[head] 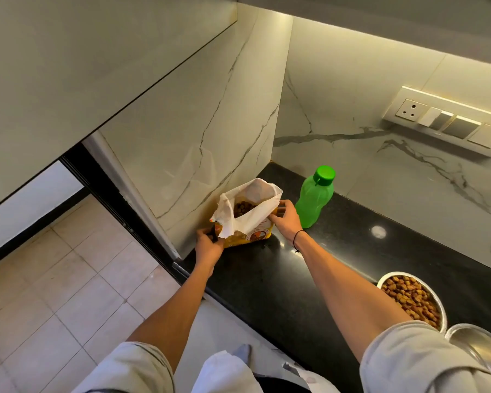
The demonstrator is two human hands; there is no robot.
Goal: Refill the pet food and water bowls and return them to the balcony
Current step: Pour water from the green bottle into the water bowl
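Since the kibble is served: step in hand is closing the bag.
Steel bowls: food bowl (pixel 413 300) full, second bowl (pixel 478 348) apparently empty, both on glossy black counter (pixel 267 279).
Hands: left hand (pixel 209 245) and right hand (pixel 285 219) pinch crinkled food bag (pixel 248 215).
Next: uncap green plastic bottle (pixel 313 198), pour water.

Switch panel (pixel 448 121) on marble backsplash (pixel 352 109); beige floor tiles (pixel 68 279).

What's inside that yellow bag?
Brown kibble shows through the open top of the yellow bag, which both the left hand and right hand hold. How full it is stays hidden by the bag's sides.
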